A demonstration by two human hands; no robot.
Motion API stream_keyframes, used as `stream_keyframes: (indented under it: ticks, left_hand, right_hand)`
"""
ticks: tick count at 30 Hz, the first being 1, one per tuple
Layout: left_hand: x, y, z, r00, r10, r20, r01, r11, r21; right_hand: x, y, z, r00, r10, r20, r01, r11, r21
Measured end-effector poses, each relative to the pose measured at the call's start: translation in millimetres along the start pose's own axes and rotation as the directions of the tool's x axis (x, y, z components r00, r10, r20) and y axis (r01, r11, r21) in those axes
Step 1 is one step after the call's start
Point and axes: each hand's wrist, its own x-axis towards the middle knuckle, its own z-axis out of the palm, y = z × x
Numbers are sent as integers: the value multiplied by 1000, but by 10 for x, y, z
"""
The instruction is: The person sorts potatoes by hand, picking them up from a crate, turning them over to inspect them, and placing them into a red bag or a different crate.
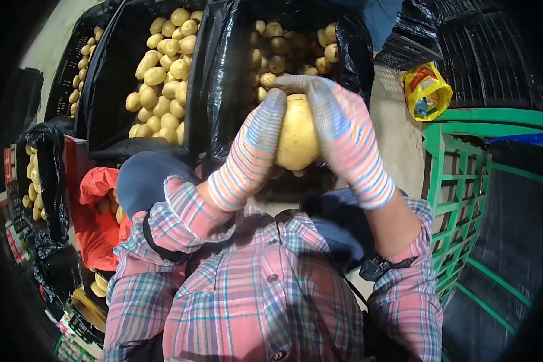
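Large potato held up between both gloved hands, above the near part of the black-lined crate straight ahead. Left hand pressed along one side, right hand curved round the other; both grip it, fingertips nearly meeting at its far end. Progress, as far as shows: this one is up off the rest; plenty of loose potatoes lie in the crate below. Left crate carries a deep pile, heaped toward its right wall, bare liner along its left. How many are dealt with, cannot tell. Edges: slack plastic stands up between the two crates, an apparent snag point for the left hand; knees close in on the near side. Room: a strip of pale floor lies right of the crate, bounded by the green frame and yellow bag.
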Motion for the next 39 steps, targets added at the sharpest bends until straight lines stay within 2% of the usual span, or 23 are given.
stream_keyframes:
  ticks: [4, 6, 7, 8, 10, 12, 14, 16, 18, 19, 20, 21, 22, 24, 25, 26, 28, 30, 32, 33, 35, 37, 39]
  left_hand:
    - [-45, 106, 36, 996, -83, -14, 80, 986, -149]
    - [2, -22, -40, 993, -115, 17, 116, 974, -192]
    - [105, -156, -56, 990, 130, -58, -132, 991, -28]
    - [80, -240, -59, 977, 194, -87, -191, 981, 42]
    - [57, -237, 4, 961, 254, -107, -241, 964, 114]
    - [61, -272, -2, 950, 308, 44, -311, 931, 190]
    - [52, -259, 18, 949, 296, 112, -313, 930, 192]
    - [27, -139, 49, 989, 81, 122, -78, 997, -28]
    - [29, -106, 102, 993, 101, 68, -94, 991, -99]
    - [20, -115, 103, 991, 129, -25, -127, 988, 85]
    - [16, -134, 104, 980, 166, -109, -131, 954, 269]
    - [56, -253, 42, 962, 265, -69, -234, 926, 297]
    - [94, -325, 10, 932, 362, -28, -334, 887, 320]
    - [59, -259, 5, 942, 241, 232, -260, 964, 55]
    - [50, -185, 8, 951, 112, 287, -122, 992, 18]
    - [41, -122, 57, 951, 117, 286, -128, 992, 19]
    - [1, -37, 119, 992, -49, 116, 71, 978, -198]
    - [-9, 11, -20, 987, -127, 98, 149, 952, -269]
    - [14, 18, -165, 931, -154, 332, 246, 934, -258]
    - [-32, 12, 57, 994, -25, 107, 46, 978, -203]
    - [-28, 24, 80, 994, -13, 112, 29, 990, -138]
    - [79, -98, 117, 1000, -31, 2, 31, 984, -176]
    - [36, -68, 69, 996, -55, 67, 67, 979, -190]
  right_hand:
    - [75, -22, -96, 945, 322, 59, -325, 896, 304]
    - [-15, -87, 35, 995, 17, -94, -18, 1000, -16]
    - [-7, -77, 77, 984, -173, -50, 157, 959, -238]
    - [3, -68, 120, 934, -357, -3, 319, 839, -441]
    - [-3, 47, 132, 983, -140, -119, 130, 988, -88]
    - [89, 99, 5, 974, 227, 2, -215, 918, 334]
    - [115, 180, -94, 976, 215, 16, -211, 936, 283]
    - [135, 152, -129, 824, 540, 174, -540, 652, 533]
    - [58, 16, -43, 852, 511, 113, -479, 677, 559]
    - [35, -26, 35, 982, 170, -87, -155, 975, 158]
    - [21, -43, 69, 964, -244, -109, 199, 929, -313]
    - [5, -50, 61, 944, -321, -73, 266, 874, -407]
    - [22, 33, 14, 946, -313, -83, 254, 876, -410]
    - [146, 255, -139, 998, 41, 38, -43, 998, 48]
    - [137, 278, -183, 992, 100, 81, -105, 993, 55]
    - [132, 269, -219, 980, 159, 124, -167, 984, 57]
    - [81, 112, -237, 925, 367, 96, -379, 881, 283]
    - [8, 47, -176, 962, 270, 40, -272, 939, 212]
    - [-41, 42, -126, 998, 26, 55, -35, 984, 176]
    - [-75, 36, -100, 998, 12, 65, -22, 986, 164]
    - [-92, 29, -143, 997, 53, 50, -58, 991, 124]
    - [-103, 26, -140, 988, 154, 2, -153, 984, 89]
    - [-98, 68, -120, 991, 130, -39, -127, 989, 72]
